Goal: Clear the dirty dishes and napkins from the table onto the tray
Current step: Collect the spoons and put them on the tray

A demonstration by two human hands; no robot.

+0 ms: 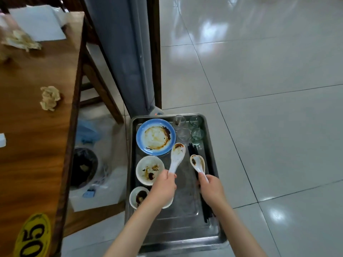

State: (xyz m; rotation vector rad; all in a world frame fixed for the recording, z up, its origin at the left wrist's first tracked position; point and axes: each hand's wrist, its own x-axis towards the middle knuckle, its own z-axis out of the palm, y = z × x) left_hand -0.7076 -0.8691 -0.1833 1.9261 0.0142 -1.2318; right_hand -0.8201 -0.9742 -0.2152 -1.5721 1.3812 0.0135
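Observation:
A steel tray (185, 229) lies on the floor to the right of the wooden table (37, 127). My left hand (163, 186) grips the handle of a dirty white spoon (177, 156) over the tray's middle. My right hand (211, 188) holds a second, smaller soiled spoon (198, 163) just to the right. On the tray sit a stained blue plate (156, 137), a white bowl (149, 169), a small sauce-smeared bowl (139, 197), several clear glasses (196, 133) and dark chopsticks (193, 151). Crumpled napkins (49, 97) (22, 40) lie on the table.
A yellow "05" number tag (33, 236) is stuck near the table's front edge. White paper (39, 23) lies at the table's far end. A lined bin (83, 167) and plastic bags (96, 188) stand between table and tray. A chair (100, 84) and grey curtain (128, 52) are behind.

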